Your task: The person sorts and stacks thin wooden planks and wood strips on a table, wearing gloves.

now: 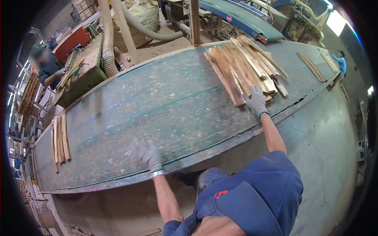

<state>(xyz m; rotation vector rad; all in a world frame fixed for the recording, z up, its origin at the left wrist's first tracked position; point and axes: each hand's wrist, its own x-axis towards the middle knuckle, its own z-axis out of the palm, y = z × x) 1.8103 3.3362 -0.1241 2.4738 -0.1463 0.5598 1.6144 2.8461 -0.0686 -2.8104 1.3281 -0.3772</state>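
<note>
My right hand, in a grey glove with a green cuff, rests at the near end of a pile of wooden strips, its fingers spread and touching the wood. The pile lies toward the right of the green worn table, its strips overlapping at slightly different angles. My left hand, also gloved, is over the near edge of the table, with its fingers apart and somewhat blurred. It holds nothing.
Several strips lie side by side at the table's left end. Two strips lie right of the pile. A person stands beyond the far left edge, another at the far right. Hoses and a conveyor border the far side.
</note>
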